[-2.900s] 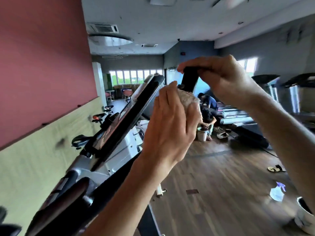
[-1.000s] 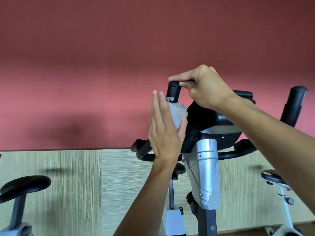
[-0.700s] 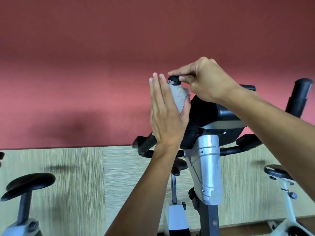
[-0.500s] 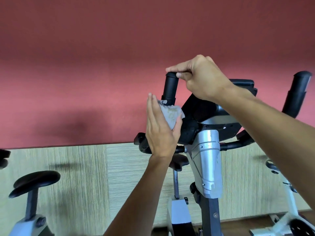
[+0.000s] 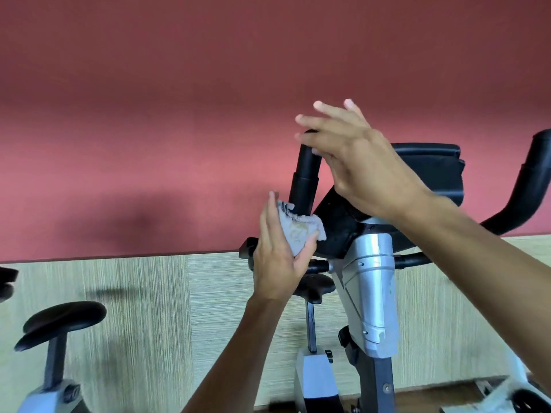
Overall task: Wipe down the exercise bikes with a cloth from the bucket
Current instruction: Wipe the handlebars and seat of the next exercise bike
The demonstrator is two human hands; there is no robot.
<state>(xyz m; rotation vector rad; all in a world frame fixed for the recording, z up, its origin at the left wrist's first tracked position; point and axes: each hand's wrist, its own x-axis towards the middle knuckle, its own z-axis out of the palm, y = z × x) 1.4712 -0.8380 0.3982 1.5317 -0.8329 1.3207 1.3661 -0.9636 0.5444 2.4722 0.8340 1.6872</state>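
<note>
An exercise bike (image 5: 371, 296) with a silver column and black console stands in front of me. Its left handlebar grip (image 5: 305, 174) points straight up. My left hand (image 5: 280, 257) holds a crumpled grey cloth (image 5: 298, 231) against the lower part of that grip. My right hand (image 5: 354, 162) hovers by the top of the grip with its fingers spread and straight, holding nothing. The bike's right handlebar (image 5: 530, 186) curves up at the right edge.
A red wall with a pale wood-grain lower panel (image 5: 149, 308) runs behind the bikes. A second bike's black saddle (image 5: 62, 321) sits at the lower left. Part of a white bike (image 5: 512, 397) shows at the bottom right.
My right hand let go of the top of the handlebar grip and spread its fingers. My left hand slid the cloth down the grip toward its base.
</note>
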